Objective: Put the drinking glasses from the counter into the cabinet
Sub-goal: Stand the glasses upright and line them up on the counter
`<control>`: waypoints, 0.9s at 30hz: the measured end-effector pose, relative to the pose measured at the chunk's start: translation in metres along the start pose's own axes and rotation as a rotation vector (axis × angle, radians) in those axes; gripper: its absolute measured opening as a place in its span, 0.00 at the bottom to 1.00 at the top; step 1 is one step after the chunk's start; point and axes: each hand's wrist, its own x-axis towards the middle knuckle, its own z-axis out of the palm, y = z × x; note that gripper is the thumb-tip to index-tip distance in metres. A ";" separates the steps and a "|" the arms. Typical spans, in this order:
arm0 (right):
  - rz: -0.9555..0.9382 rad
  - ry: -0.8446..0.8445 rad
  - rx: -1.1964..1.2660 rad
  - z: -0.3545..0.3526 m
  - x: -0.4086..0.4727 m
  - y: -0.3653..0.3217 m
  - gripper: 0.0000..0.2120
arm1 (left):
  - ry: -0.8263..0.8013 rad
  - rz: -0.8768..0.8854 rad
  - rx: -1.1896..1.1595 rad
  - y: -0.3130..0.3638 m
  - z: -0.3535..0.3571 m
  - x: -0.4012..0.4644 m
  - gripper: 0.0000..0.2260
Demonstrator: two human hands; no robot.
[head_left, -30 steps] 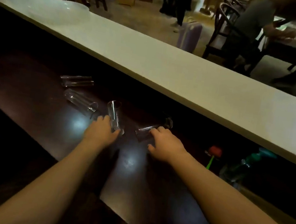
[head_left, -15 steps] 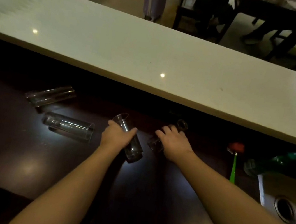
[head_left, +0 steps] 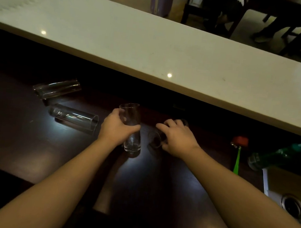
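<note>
While both forearms reach forward over the dark surface (head_left: pixel 17 144), the left hand (head_left: pixel 116 127) grips a tall glass (head_left: pixel 131 128), fingers and thumb curled round its middle. This glass stands nearly upright, its rim tilted slightly away and its thick base touching or just above the surface; which of the two cannot be told. Just beside it, the right hand (head_left: pixel 178 138) covers a second glass (head_left: pixel 156 139) lying on its side. The fingers are curled over it and one end shows at the left of the hand. The far end of this glass is lost in shadow.

To the left of the hands, a third glass (head_left: pixel 73 117) lies on its side, its open end toward the left hand. Beyond it, a fourth glass (head_left: pixel 57 88) also lies on its side, near the third but apart from it.

At the right edge, a sink (head_left: pixel 292 192) with a round drain is set into the surface. A green-handled tool (head_left: pixel 238 154) with a red head and a green bottle (head_left: pixel 282 154) lie just beyond the sink.

Farther back, a pale raised ledge (head_left: pixel 155 43) spans the whole width. Behind the ledge, chairs (head_left: pixel 207 8) and table legs stand on a light floor.
</note>
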 end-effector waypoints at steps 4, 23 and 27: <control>0.025 0.116 0.252 -0.003 -0.018 0.003 0.34 | 0.059 0.103 -0.016 0.000 -0.009 -0.015 0.36; 0.367 0.477 1.133 0.016 -0.012 0.009 0.25 | -0.091 0.305 -0.137 0.011 0.010 -0.007 0.34; 0.431 0.503 1.213 0.024 -0.009 0.005 0.24 | -0.137 0.343 -0.164 0.008 0.015 0.000 0.34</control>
